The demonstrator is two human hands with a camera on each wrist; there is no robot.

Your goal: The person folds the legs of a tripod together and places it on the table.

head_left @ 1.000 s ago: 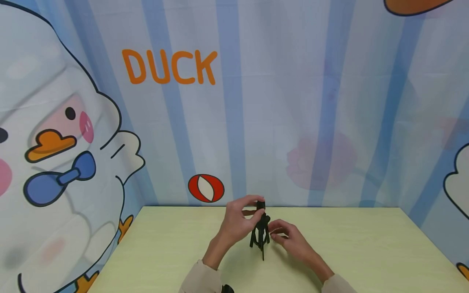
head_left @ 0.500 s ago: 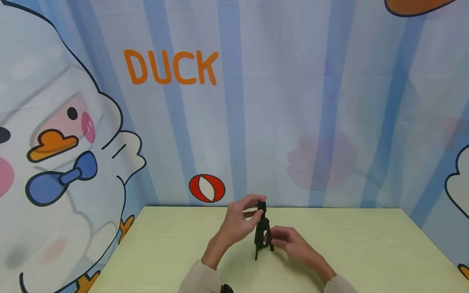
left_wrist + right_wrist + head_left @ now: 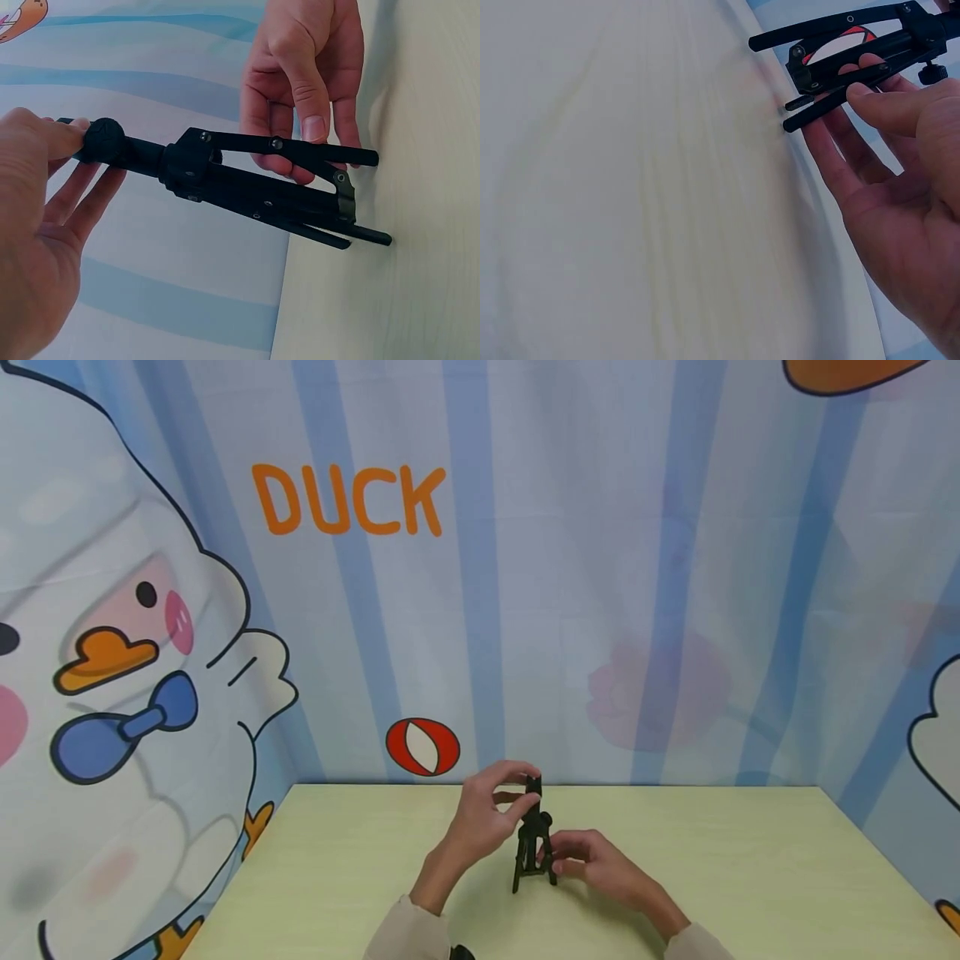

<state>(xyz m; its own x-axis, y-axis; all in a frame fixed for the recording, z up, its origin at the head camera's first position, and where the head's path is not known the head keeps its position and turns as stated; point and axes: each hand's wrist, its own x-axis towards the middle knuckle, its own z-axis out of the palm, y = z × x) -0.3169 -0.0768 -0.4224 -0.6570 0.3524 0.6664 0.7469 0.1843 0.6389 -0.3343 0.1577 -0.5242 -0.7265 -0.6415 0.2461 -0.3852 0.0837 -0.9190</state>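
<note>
The left hand [image 3: 483,817] pinches the top of the tripod [image 3: 285,191], whose long axis runs down from those fingers toward the desk [image 3: 337,860]; lower, the right hand's [image 3: 603,867] fingers pinch one leg [image 3: 817,109].

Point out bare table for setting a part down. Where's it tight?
Free: the table left of the left hand, to the left edge; also right of the right hand, to the right edge and back to the curtain.
Crowded: centre, where both hands hold the black tripod.
</note>
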